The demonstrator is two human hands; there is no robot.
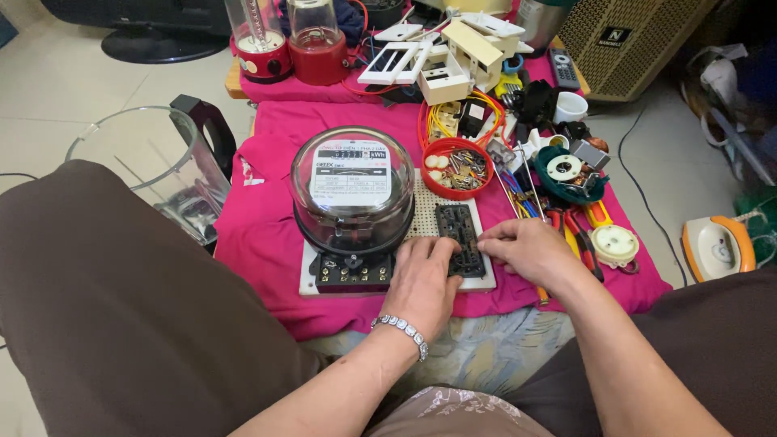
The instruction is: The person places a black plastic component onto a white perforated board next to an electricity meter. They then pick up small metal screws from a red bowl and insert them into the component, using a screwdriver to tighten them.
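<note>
Left hand (422, 279) lies curled on the black block (460, 236), right hand (530, 249) pinches its right edge, block on white board (482, 282) beside meter (353, 193), red bowl (456, 168) behind, pliers (576, 236) right.

Pink cloth (267, 235) — white board (486, 282), red bowl (437, 184), pliers (579, 235)

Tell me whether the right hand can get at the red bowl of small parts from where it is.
Probably yes: the right hand rests at the black socket block, and the red bowl sits just beyond it, open-topped, with nothing between.
</note>
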